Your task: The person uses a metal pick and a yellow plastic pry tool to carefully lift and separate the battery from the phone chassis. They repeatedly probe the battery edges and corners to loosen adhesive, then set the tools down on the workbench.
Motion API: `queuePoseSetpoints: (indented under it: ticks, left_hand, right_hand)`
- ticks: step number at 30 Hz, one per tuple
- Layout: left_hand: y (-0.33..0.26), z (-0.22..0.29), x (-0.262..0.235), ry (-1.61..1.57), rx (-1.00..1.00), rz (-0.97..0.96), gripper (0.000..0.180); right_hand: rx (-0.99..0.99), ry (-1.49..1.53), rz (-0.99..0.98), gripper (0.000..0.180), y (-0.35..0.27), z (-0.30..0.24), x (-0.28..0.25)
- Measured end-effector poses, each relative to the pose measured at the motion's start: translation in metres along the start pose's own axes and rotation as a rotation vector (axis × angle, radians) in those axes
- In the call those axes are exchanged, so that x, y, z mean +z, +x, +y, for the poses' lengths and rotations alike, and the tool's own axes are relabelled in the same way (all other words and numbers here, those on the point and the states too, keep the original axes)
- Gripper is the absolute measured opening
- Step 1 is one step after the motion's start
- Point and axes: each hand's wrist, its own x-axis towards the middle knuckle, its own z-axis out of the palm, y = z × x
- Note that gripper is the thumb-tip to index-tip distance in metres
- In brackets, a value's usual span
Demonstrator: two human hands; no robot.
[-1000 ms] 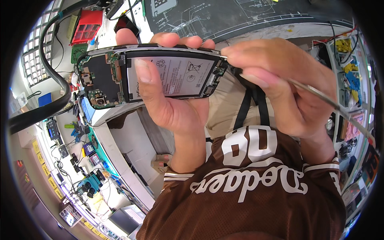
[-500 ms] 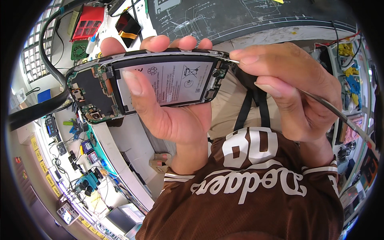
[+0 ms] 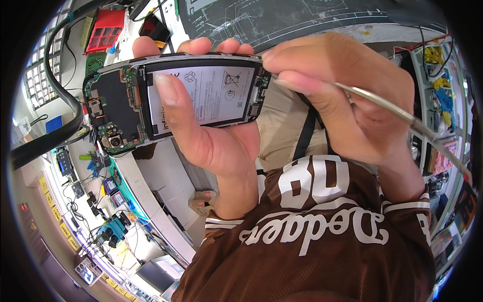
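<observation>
Phone [image 3: 143, 106] in my left hand [image 3: 214, 138], its back off, battery [image 3: 216, 95] still seated.
My left fingers clasp its far edge; my right hand [image 3: 347, 95] pinches a metal tool [image 3: 385, 103] at its corner, tip hidden: what's left I can't tell.

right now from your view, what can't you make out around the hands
All head view:
Thin metal hand tool: tip hidden by the fingers of the right hand.
Battery: part of its label covered by the thumb of the left hand.
Opened smartphone: opposite face turned away, hidden by its own body.
Circuit board: smallest parts too tiny to tell apart.
</observation>
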Motion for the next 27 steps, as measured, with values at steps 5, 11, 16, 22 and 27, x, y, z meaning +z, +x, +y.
queuePoseSetpoints:
  ticks: [5,11,16,22,27]
  left_hand:
    - [-0.002,-0.003,-0.004,0.031,-0.04,0.028,0.049]
    - [-0.001,-0.003,-0.012,-0.151,-0.089,-0.066,0.048]
    - [0.001,-0.003,-0.017,-0.183,-0.088,-0.126,0.046]
    - [0.004,-0.002,-0.018,-0.263,-0.093,-0.181,0.045]
    - [0.005,-0.002,-0.018,-0.238,-0.097,-0.188,0.044]
  right_hand:
    - [0.195,0.151,-0.031,0.016,-0.001,0.0,-0.003]
    - [0.22,0.277,-0.042,0.019,0.004,0.001,-0.016]
    - [0.259,0.265,-0.033,0.021,0.006,-0.007,-0.017]
    - [0.198,0.247,-0.049,0.023,0.008,-0.008,-0.018]
    - [0.182,0.217,-0.045,0.023,0.008,-0.011,-0.017]
